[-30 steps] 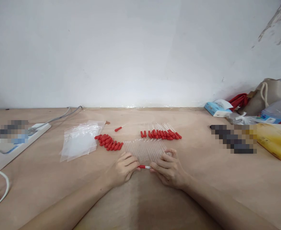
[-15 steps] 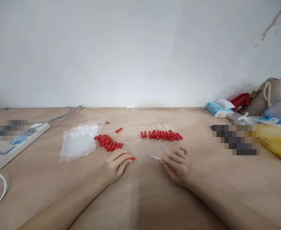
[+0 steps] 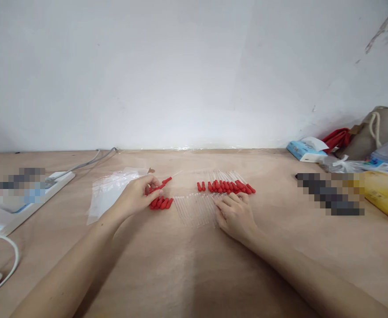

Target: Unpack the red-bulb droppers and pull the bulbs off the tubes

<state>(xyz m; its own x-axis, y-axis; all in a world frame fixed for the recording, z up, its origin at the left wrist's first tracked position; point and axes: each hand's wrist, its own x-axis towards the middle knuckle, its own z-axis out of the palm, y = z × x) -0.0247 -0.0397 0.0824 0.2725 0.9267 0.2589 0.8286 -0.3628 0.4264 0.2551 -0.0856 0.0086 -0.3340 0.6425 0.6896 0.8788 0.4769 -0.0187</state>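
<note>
My left hand reaches over the pile of red rubber bulbs. Its thumb and fingers close on a red bulb there. Just beyond the fingertips lies a single dropper, a red bulb with a thin clear tube. Fingers bent together, my right hand is at the right end of a row of thin glass tubes. Its fingertips pinch at a tube, largely hidden by the hand. Behind it lie several droppers side by side, red bulbs toward me.
Clear zip bags lie left of the bulbs. At the far left is a white power strip with cables. A tissue pack, a grey bag and a yellow packet lie on the right. A wall stands behind.
My left hand has moved up and left, from the near edge of the tubes to the bulb pile. My right hand has shifted left and slightly up onto the row of tubes.
</note>
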